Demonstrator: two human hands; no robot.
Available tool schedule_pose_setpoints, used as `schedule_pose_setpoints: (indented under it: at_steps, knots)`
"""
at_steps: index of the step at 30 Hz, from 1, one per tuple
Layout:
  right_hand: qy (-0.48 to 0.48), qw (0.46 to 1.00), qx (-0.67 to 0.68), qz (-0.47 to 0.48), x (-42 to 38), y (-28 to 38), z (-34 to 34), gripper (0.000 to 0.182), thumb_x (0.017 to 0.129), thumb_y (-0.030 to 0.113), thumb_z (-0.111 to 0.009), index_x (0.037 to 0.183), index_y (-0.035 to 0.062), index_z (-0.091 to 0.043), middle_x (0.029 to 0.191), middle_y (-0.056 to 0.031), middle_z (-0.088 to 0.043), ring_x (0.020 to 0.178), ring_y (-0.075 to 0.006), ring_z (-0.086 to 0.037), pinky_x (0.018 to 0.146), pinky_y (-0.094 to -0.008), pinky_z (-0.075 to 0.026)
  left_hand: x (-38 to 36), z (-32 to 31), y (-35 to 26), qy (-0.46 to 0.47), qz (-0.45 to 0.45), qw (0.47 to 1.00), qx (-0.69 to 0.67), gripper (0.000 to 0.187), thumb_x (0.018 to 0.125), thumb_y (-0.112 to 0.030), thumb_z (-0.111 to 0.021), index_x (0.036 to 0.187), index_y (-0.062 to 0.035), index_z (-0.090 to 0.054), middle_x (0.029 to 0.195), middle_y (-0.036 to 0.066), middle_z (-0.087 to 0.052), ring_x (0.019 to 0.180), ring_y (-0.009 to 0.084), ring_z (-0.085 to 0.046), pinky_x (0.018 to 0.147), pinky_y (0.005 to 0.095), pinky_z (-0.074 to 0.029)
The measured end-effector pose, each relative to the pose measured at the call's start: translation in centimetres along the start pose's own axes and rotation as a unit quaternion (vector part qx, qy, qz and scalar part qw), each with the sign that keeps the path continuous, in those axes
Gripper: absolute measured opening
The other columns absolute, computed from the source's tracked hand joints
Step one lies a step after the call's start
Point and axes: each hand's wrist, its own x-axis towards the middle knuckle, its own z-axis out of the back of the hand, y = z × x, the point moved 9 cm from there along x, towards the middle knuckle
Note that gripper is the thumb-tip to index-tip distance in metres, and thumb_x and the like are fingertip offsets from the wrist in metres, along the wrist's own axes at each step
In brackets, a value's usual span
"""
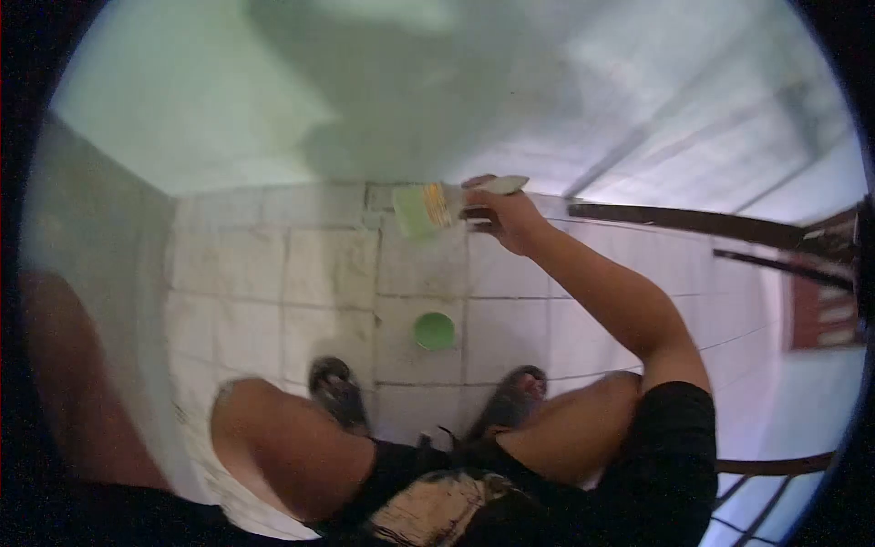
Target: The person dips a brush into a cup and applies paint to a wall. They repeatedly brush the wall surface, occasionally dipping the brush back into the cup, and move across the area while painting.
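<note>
My right hand (509, 217) is stretched forward and grips a wide paintbrush (428, 207) by its handle. The bristles are loaded with light green paint and point left, close to the base of the green-painted wall (301, 91). On the tiled floor between my feet stands a small round container of green paint (434, 331). My left hand is not visible; only my left arm and knee (273, 428) show at the lower left.
I am squatting on a white tiled floor (319, 264), with a sandal under each foot (335, 387). A grey side wall (100, 273) runs along the left. Dark metal railing bars (720, 219) cross at the right.
</note>
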Motion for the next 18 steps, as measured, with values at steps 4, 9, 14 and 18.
schedule_pose_setpoints:
  at_steps: [4,9,14,18]
  knots:
    - [-0.012,0.999,-0.027,-0.012,0.6,-0.5,-0.8,0.03,0.082,0.019,-0.063,0.108,0.0083,-0.053,0.097,-0.0077,-0.06,0.087,-0.0204,-0.06,0.069,-0.0332,-0.049,1.5,-0.3,-0.7,0.012,-0.027,0.999,-0.023,0.054,0.082,-0.041,-0.056,0.123,-0.0077,-0.044,0.123,0.01,-0.045,0.113,0.0263,-0.041,0.098,0.047,-0.028]
    - [-0.017,1.0,-0.017,-0.014,0.5,0.3,0.2,0.028,0.082,0.015,-0.061,0.108,0.0097,-0.052,0.095,-0.0069,-0.06,0.084,-0.0207,-0.06,0.067,-0.032,-0.049,3.4,-3.5,-2.5,0.025,-0.05,0.996,-0.067,0.055,0.083,-0.041,-0.056,0.124,-0.0077,-0.044,0.124,0.01,-0.045,0.114,0.0266,-0.04,0.098,0.0472,-0.027]
    - [-0.007,0.999,-0.034,-0.027,0.1,0.7,-0.1,0.03,0.08,0.016,-0.063,0.107,0.0078,-0.052,0.098,-0.0067,-0.06,0.086,-0.0204,-0.062,0.068,-0.0332,-0.051,5.0,-5.2,-4.2,0.014,-0.07,0.99,-0.125,0.055,0.083,-0.042,-0.056,0.124,-0.0077,-0.043,0.124,0.01,-0.044,0.114,0.0268,-0.04,0.099,0.0473,-0.027]
    - [0.004,0.995,-0.095,0.006,1.1,-0.1,0.8,0.03,0.081,0.019,-0.064,0.107,0.0082,-0.055,0.098,-0.0067,-0.062,0.086,-0.0196,-0.061,0.069,-0.0334,-0.051,8.4,-8.5,-7.4,0.028,-0.115,0.965,-0.236,0.056,0.083,-0.042,-0.056,0.125,-0.0077,-0.043,0.125,0.01,-0.043,0.115,0.027,-0.039,0.099,0.0475,-0.026]
